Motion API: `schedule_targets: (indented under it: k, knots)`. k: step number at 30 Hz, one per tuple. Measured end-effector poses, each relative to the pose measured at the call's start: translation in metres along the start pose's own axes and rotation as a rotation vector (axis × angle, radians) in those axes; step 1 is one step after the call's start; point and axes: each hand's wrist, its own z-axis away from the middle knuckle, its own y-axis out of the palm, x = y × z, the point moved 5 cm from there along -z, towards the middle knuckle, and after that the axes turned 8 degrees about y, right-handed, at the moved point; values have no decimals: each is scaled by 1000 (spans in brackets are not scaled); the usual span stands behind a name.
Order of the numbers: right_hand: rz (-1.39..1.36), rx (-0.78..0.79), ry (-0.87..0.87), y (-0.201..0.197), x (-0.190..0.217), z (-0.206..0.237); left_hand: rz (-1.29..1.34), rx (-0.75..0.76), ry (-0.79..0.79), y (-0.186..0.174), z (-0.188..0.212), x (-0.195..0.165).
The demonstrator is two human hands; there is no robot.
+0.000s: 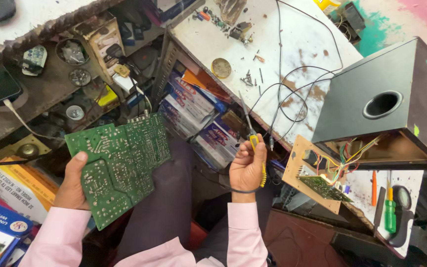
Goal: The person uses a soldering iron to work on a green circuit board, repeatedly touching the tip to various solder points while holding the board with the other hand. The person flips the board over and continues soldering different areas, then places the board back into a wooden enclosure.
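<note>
Two hands: both are yours, both busy, pink sleeves at the lower edge.
Left hand (73, 184): you grip the large green printed circuit board (118, 160) at its lower left edge, thumb across the solder face, remaining fingers hidden behind it.
Board position: it sits tilted over your lap, solder side up, left of centre.
Board handling: it looks stiff, flat and light, though probably brittle at joints; keep to the bare edges, away from the sharp solder points.
Right hand (246, 168): fingers curl closed around the yellow-handled test probe with a thin metal tip (251, 132), tip pointing up and away.
Probe handling: slim and light; its trailing black leads (292, 96) may tug, so pinch near the yellow collar.
Middle ground: a small green board on a tan wooden panel (317, 178) hangs by coloured wires.
Beyond: the black wooden speaker cabinet with a round port (371, 99) lies on the stained white workbench (292, 44).
</note>
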Motion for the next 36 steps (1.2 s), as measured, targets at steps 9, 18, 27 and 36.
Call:
schedule_targets:
  k: [9,18,27,36]
  knots:
    - [337,427,216,23,-22,108,-48,-119,-35,-29,-11,10]
    - [811,707,281,38,-69,197,200,153,-2,-16,-9,9]
    - [838,784,219,50,-72,200,212,251,18,-4,-5,2]
    - [834,769,216,52,-71,199,195,248,23,-5,-4,2]
